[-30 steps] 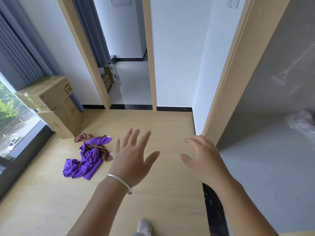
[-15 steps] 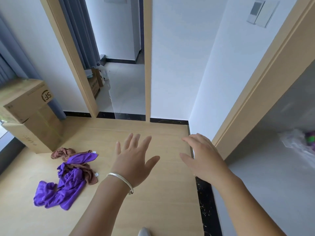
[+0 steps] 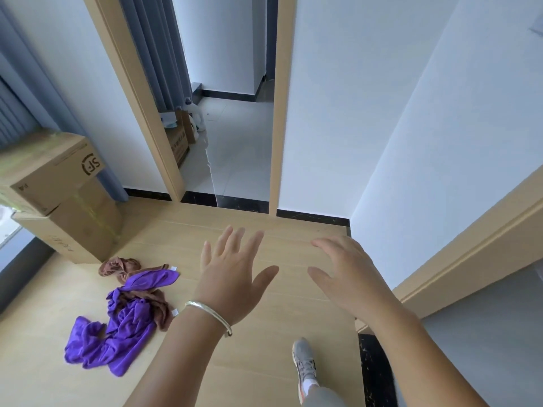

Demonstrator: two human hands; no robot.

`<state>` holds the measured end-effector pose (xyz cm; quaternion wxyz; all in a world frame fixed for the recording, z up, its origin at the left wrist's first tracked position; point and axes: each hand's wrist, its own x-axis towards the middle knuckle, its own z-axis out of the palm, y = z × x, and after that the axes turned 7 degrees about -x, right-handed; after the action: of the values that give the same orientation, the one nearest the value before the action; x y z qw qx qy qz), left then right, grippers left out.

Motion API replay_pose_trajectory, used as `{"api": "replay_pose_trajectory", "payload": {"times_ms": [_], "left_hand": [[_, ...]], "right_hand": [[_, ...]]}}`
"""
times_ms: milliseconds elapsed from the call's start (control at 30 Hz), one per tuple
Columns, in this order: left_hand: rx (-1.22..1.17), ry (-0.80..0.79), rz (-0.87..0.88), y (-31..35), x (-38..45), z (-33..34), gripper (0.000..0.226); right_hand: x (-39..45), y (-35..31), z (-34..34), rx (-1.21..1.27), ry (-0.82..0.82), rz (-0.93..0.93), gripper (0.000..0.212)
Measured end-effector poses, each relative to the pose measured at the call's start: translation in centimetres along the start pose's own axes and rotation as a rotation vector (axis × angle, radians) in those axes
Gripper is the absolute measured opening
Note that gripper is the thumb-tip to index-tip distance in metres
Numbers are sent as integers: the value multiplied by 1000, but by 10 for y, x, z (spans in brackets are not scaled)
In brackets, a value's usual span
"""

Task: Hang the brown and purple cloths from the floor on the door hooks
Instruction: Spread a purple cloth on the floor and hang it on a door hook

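A purple cloth lies crumpled on the wooden floor at the lower left, tangled with a brown cloth that shows at its far end and along its right side. My left hand, with a silver bangle on the wrist, hovers open in the air to the right of the cloths, fingers spread, holding nothing. My right hand hovers open further right, palm down, also holding nothing. No door hooks are in view.
Two stacked cardboard boxes stand at the left by grey curtains. A doorway ahead leads to a tiled room with a box inside. A wooden door frame runs along the right. My grey shoe steps on the floor below.
The view has swung and moved closer to the cloths, which sit nearer the frame's middle than half a second ago. A shoe has stepped forward into view. Both hands stay open and raised.
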<state>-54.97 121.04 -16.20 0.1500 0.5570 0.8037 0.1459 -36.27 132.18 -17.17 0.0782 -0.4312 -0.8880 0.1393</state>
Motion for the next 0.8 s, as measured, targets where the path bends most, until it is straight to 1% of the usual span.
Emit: {"api": "replay_pose_trajectory", "payload": {"times_ms": [200, 300, 400, 500, 567, 800], "left_hand": [[21, 76, -129, -12, 84, -4, 66], [35, 135, -201, -20, 123, -13, 67], [33, 186, -277, -27, 154, -19, 68], [16, 252, -363, -40, 175, -22, 68], [20, 268, -404, -50, 181, -26, 68], [-12, 399, -601, -113, 187, -42, 68]], "right_hand": [[115, 23, 6, 26, -48, -123, 51], [172, 29, 3, 27, -61, -206, 52], [222, 26, 3, 58, -114, -289, 55], [266, 16, 5, 68, -166, -381, 58], [290, 6, 7, 73, -186, -429, 59], [355, -58, 33, 49, -260, -624, 59]]}}
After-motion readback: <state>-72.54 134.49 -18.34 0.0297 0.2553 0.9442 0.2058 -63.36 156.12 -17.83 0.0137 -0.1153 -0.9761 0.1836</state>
